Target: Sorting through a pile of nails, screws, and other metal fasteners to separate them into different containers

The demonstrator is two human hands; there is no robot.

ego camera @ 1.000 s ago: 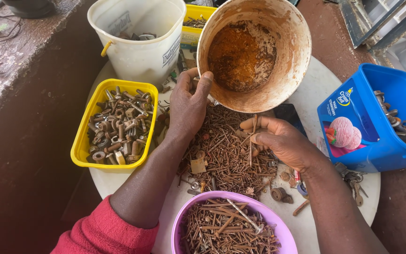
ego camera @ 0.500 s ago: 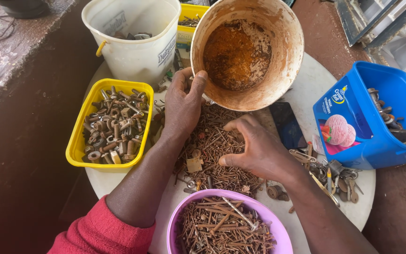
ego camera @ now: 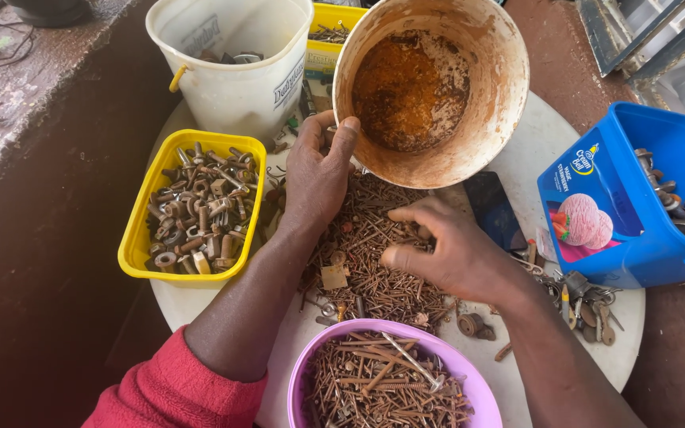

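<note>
Hands in the rusty nails

My left hand (ego camera: 319, 170) grips the tipped bucket (ego camera: 430, 87) rim; beside it, my right hand (ego camera: 445, 254) curls over small, light, prickly nails (ego camera: 374, 273). Pinch them gently.

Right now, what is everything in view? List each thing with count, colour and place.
rusty bucket: one, tilted, rust-stained inside, top centre
white bucket: one, top left
yellow tub: one, holding bolts and nuts, left
pink bowl: one, full of nails, bottom centre
blue tub: one, right
nail pile: rusty brown, table centre
round table: one, white
left hand: on the rusty bucket's rim
right hand: on the nail pile
</note>
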